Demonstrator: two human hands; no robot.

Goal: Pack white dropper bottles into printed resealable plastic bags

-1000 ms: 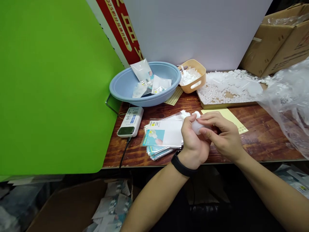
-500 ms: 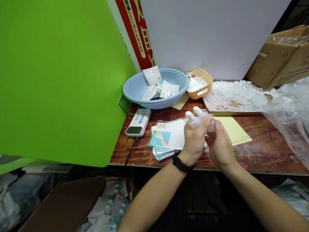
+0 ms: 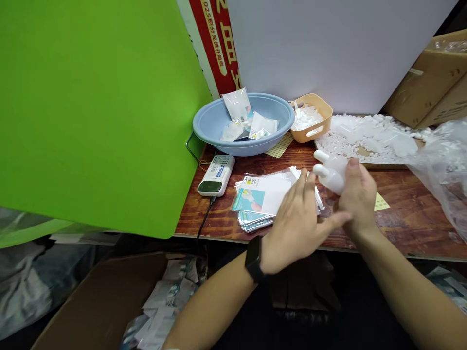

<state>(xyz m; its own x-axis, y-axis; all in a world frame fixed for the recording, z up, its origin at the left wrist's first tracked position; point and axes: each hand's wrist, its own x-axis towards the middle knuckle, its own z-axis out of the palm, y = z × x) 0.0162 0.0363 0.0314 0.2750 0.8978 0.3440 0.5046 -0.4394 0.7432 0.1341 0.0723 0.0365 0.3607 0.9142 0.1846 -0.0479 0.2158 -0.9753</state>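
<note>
My right hand [image 3: 359, 199] is closed around two small white plastic bottles [image 3: 333, 177] with long rounded caps, which point left and up. My left hand [image 3: 301, 221], wearing a black wristband, is stretched flat with nothing in it. Its fingertips lie over the right part of a stack of clear packets [image 3: 272, 194] with printed blue-and-white cards, though whether they touch it I cannot tell. The left thumb reaches across to the base of the right hand.
At the back stands a blue basin [image 3: 255, 146] holding several packets. Beside it are a tan basket [image 3: 323, 127] of white pieces and a tray heaped with white bits [image 3: 365, 141]. A white device [image 3: 219, 170] with a cable lies left. Clear plastic [image 3: 445, 180] drapes over the right side.
My hands have separated. The two bottles, earlier between both hands, have moved right in my right hand, while my left hand has opened and flattened. The view has shifted slightly.
</note>
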